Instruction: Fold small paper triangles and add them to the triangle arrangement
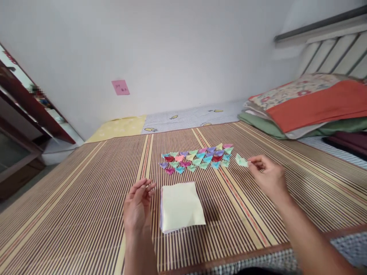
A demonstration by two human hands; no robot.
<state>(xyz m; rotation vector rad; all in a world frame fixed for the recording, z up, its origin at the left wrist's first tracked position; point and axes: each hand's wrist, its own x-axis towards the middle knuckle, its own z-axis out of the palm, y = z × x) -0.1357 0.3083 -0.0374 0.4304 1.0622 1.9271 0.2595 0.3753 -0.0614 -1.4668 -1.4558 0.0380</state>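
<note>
Between the fingertips of my right hand (268,173) is a small pale green paper boat (241,160), held by one end. It is just right of several rows of folded paper boats (196,157) in blue, purple, red, yellow, green and pink. My left hand (139,204) hovers with loosely curled fingers apart, holding nothing. Beside it, to the right, lies a stack of square paper (183,206), a pale yellow sheet on top and pinkish-purple edges showing underneath.
A striped bamboo mat (86,202) covers the bed. Folded bedding (312,103) is piled at the right by a white radiator (338,55). A pink note (120,87) sticks to the white wall. Patterned cloth (183,117) shows along the far edge.
</note>
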